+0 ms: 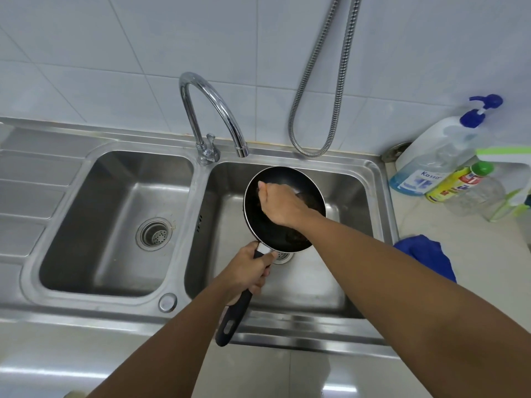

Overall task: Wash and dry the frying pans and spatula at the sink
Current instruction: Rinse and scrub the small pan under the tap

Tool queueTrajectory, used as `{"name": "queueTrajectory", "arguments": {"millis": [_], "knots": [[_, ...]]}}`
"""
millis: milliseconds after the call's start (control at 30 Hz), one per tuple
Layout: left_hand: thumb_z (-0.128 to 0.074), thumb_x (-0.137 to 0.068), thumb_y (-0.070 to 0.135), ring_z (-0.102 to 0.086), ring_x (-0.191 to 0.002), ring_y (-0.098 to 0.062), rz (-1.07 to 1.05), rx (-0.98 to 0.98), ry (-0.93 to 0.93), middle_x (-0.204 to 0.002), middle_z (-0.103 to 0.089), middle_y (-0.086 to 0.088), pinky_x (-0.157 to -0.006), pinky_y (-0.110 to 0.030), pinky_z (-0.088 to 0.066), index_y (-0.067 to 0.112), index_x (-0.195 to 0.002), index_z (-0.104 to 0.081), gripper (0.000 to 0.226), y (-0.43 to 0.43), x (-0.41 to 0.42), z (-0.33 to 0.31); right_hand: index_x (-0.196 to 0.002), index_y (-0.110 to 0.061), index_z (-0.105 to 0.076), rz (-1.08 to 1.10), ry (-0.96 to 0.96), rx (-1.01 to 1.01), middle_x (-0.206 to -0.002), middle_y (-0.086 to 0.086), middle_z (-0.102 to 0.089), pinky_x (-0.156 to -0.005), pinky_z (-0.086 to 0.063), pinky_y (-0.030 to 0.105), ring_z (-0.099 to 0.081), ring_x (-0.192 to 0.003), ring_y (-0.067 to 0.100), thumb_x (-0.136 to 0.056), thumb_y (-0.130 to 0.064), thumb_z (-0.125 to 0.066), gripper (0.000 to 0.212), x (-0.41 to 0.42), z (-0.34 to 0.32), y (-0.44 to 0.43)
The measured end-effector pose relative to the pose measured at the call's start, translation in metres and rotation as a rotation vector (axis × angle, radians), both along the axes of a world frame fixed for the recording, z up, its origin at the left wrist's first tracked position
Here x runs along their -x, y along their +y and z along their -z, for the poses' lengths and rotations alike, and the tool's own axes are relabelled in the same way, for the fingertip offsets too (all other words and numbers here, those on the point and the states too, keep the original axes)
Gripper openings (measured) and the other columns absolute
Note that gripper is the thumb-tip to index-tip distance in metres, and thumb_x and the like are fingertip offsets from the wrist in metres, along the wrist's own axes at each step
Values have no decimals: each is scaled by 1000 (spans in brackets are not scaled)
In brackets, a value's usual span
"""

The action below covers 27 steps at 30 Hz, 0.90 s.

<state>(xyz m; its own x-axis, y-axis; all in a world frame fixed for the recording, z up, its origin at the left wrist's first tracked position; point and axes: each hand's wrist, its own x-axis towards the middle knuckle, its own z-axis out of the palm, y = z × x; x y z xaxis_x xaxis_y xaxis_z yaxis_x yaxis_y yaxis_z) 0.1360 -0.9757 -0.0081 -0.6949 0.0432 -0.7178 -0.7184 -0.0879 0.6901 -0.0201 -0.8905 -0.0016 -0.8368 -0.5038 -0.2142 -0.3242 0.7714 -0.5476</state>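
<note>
While the left hand (247,271) grips the black handle (234,314) of the frying pan (267,228), fingers and thumb wrapped tight just behind the metal collar, the right hand (280,205) is down inside the pan. Its fingers are curled under, knuckles up, pressed toward the pan's dark inner surface near the 10 o'clock part of the rim. Something dark shows beneath them, but whether they hold a scrubber cannot be told.

The left forearm comes up from 7 o'clock in the frame, wrist straight, with the free end of the handle pointing back past the sink's front edge. The right forearm crosses in from 4 o'clock, over the near-right rim of the pan, wrist bent slightly downward.

The pan is held over the right basin (339,191) of the double steel sink, tilted a little, above the drain (283,257), which it partly hides. The tap (212,110) arches at 12 o'clock of the pan, its spout just beyond the rim. The left basin (115,225) lies at 9 o'clock. On the counter at 3 o'clock lies a blue cloth (425,254); a pump bottle (431,159) stands at 2 o'clock.
</note>
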Motion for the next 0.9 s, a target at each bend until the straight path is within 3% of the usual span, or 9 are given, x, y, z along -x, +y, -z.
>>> {"name": "queueTrajectory", "arguments": {"millis": [67,167,333,467,567,700,900], "knots": [[-61,-103,31,-34,-45,-8,-5,-17,-10,-70,-49,-3,-40,-22,-27,19,-97,-54,15,3,-1,0,-67,-17,-50,-38,-8,-15,-64,4,-61,-70,-43,38,-59,-62,23,-111,-36,-25,54,-5,4,11],[-61,-103,29,-34,-44,-8,-17,-8,-17,-71,-49,-4,-39,-22,-27,17,-100,-55,14,6,1,1,-87,-15,-51,39,25,23,-88,16,-67,-80,-48,42,-63,-85,35,-109,-41,-33,38,-4,13,39],[-61,-103,28,-33,-43,-7,-44,11,-42,-71,-47,-4,-37,-21,-26,15,-98,-52,16,8,4,8,-131,-23,-49,150,229,-9,-124,8,-45,-88,-50,45,-57,-104,30,-101,-51,-49,41,6,10,121],[-60,-104,27,-29,-43,-8,-86,-22,-59,-72,-46,-5,-35,-19,-25,13,-98,-50,19,16,4,12,-131,-14,-49,423,318,-228,-124,15,-41,-77,-46,38,-53,-98,30,-94,-36,-61,45,19,14,196],[-59,-104,26,-28,-43,-8,-126,-34,-67,-70,-45,-5,-35,-19,-24,13,-98,-48,19,19,5,15,-132,-6,-47,620,287,-349,-127,23,-46,-90,-46,49,-52,-108,38,-97,-29,-60,44,29,26,239],[-59,-104,24,-28,-42,-8,-168,-49,-72,-69,-45,-4,-35,-19,-23,13,-99,-48,17,22,7,17,-121,-2,-56,587,271,-391,-125,26,-51,-97,-42,49,-50,-111,41,-102,-23,-56,29,35,38,269],[-62,-103,25,-28,-43,-8,-174,-52,-65,-70,-45,-5,-36,-19,-23,12,-100,-49,19,21,8,10,-123,1,-56,578,268,-398,-126,25,-54,-100,-45,50,-51,-116,40,-99,-15,-59,29,41,30,271]]}}
